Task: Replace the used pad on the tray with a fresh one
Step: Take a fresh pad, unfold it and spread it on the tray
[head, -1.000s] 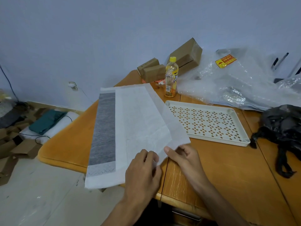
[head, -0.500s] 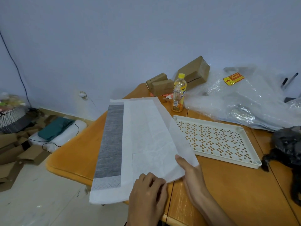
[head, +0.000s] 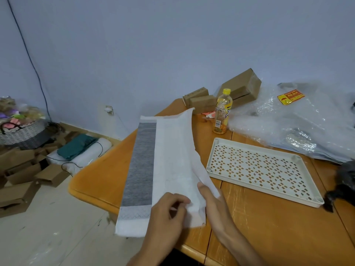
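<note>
We have the pad half folded on the table, its near end under both hands and its left edge hanging past the table edge. Our left hand pinches the top layer between thumb and fingers; our right hand grips the flap beside it, thumb on top. The tray lies bare just beyond our right hand — no pad on it. To open the pad cleanly we should peel the layers apart slowly, keep the flap taut, and spread it flat before carrying it right — a hasty pull may tear or crease the thin sheet.
</note>
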Demonstrator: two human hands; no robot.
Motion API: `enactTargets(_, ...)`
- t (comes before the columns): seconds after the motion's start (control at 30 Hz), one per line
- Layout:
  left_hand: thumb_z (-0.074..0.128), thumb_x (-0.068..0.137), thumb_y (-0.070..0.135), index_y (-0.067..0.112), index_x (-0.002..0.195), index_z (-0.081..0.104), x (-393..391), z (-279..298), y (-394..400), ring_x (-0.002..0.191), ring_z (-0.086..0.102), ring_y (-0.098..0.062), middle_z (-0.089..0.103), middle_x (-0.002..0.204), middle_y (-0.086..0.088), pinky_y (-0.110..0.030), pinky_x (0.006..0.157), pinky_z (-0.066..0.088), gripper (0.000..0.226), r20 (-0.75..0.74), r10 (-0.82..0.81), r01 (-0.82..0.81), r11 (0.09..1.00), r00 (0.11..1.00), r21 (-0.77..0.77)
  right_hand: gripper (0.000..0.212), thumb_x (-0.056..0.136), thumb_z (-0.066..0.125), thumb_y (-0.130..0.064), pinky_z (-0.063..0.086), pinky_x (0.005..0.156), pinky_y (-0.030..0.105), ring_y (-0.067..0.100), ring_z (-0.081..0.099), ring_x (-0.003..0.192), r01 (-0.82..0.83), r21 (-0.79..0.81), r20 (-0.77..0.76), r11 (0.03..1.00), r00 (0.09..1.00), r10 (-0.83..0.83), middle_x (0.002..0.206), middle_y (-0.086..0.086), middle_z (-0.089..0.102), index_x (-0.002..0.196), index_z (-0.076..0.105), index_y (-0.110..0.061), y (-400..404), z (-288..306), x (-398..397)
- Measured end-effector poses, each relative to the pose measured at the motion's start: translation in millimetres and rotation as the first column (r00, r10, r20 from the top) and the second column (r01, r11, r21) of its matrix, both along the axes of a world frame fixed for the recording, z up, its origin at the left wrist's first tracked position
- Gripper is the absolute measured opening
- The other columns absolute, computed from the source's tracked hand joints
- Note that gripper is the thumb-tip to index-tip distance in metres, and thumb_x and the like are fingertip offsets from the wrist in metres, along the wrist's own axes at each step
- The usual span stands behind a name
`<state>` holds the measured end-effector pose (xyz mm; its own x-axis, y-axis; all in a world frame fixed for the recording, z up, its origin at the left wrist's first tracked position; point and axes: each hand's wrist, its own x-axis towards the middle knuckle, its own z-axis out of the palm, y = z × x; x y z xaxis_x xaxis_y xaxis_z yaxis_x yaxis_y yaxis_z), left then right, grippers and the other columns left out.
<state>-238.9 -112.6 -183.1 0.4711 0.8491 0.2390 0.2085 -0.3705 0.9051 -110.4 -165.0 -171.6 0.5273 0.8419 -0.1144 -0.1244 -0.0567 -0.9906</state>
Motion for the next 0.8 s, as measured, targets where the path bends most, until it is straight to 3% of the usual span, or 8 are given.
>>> enactTargets(0.07,0.059,0.091,0.001,0.022,0.082,0.074,-2,5,6,0.080,0.068,-0.006,0.072,0.088,0.009,-0.025,0.079,0.054,0.028,0.029,0.009,-0.005,0.986,1.000,-0.165,0.060,0.079,0.055,-0.066,0.050,0.101,0.044,0.015,0.065,0.112,-0.038,-0.021,0.048,0.999,0.998,0.039,0.121,-0.009,0.069,0.130,0.058,-0.034,0,0,-1)
enactTargets(0.13,0.054,0.094,0.000,0.014,0.083,0.076,-1,8,10,0.081,0.069,-0.009,0.073,0.087,0.003,-0.031,0.082,0.058,0.028,0.077,0.008,0.016,0.955,0.997,-0.295,0.030,0.094,0.051,-0.051,0.051,0.099,0.038,0.011,0.065,0.109,-0.069,-0.028,0.088,0.997,0.994,0.072,0.117,-0.010,0.070,0.118,0.063,-0.038,0,2,-3)
enactTargets(0.2,0.050,0.097,0.004,0.006,0.084,0.075,-1,9,15,0.087,0.069,-0.017,0.071,0.091,-0.010,-0.038,0.082,0.061,0.028,0.165,0.026,0.049,0.900,0.986,-0.434,0.021,0.099,0.047,-0.044,0.050,0.097,0.030,0.006,0.064,0.109,-0.124,-0.032,0.101,0.992,0.987,0.126,0.117,-0.014,0.069,0.113,0.063,-0.041,0,3,-4)
enactTargets(0.3,0.047,0.102,0.027,0.001,0.095,0.072,-1,16,21,0.099,0.069,-0.028,0.072,0.103,-0.020,-0.043,0.078,0.061,0.037,0.259,0.075,0.098,0.799,0.963,-0.593,0.055,0.087,0.050,-0.068,0.042,0.106,0.032,0.004,0.054,0.125,-0.237,-0.022,0.093,0.971,0.967,0.238,0.135,-0.016,0.060,0.132,0.057,-0.038,0,2,-4)
enactTargets(0.37,0.040,0.101,0.045,0.013,0.104,0.070,-4,20,22,0.096,0.071,-0.020,0.074,0.105,-0.010,-0.038,0.074,0.060,0.044,0.276,0.089,0.115,0.756,0.957,-0.644,0.067,0.083,0.041,-0.078,0.031,0.113,0.029,0.000,0.044,0.135,-0.312,0.023,0.113,0.950,0.945,0.307,0.144,-0.020,0.051,0.138,0.052,-0.040,-1,1,-3)
enactTargets(0.5,0.050,0.084,0.072,0.032,0.126,0.063,-12,15,29,0.117,0.063,-0.015,0.068,0.125,0.005,-0.043,0.106,0.045,0.059,0.260,0.102,0.101,0.742,0.960,-0.663,0.066,0.096,0.026,-0.063,0.040,0.108,0.030,0.010,0.056,0.128,-0.244,0.162,0.074,0.956,0.969,0.235,0.136,-0.009,0.061,0.133,0.059,-0.020,-7,7,3)
enactTargets(0.67,0.068,0.080,0.044,0.024,0.110,0.070,-11,15,25,0.106,0.067,-0.020,0.074,0.109,0.003,-0.039,0.095,0.051,0.036,0.097,0.075,-0.007,0.825,0.992,-0.565,0.019,0.096,0.059,-0.011,0.055,0.085,0.033,0.020,0.068,0.098,0.053,0.167,0.293,0.985,0.951,-0.101,0.102,-0.003,0.074,0.104,0.071,-0.021,-25,0,24)
enactTargets(0.8,0.059,0.094,0.021,0.020,0.107,0.067,-9,12,23,0.099,0.068,-0.018,0.074,0.103,0.001,-0.035,0.086,0.053,0.015,0.040,0.091,-0.061,0.882,0.995,-0.468,0.026,0.090,0.068,-0.013,0.048,0.090,0.023,0.005,0.061,0.103,-0.060,0.024,0.556,0.998,0.830,0.037,0.107,-0.012,0.068,0.110,0.068,-0.029,-46,-16,35)
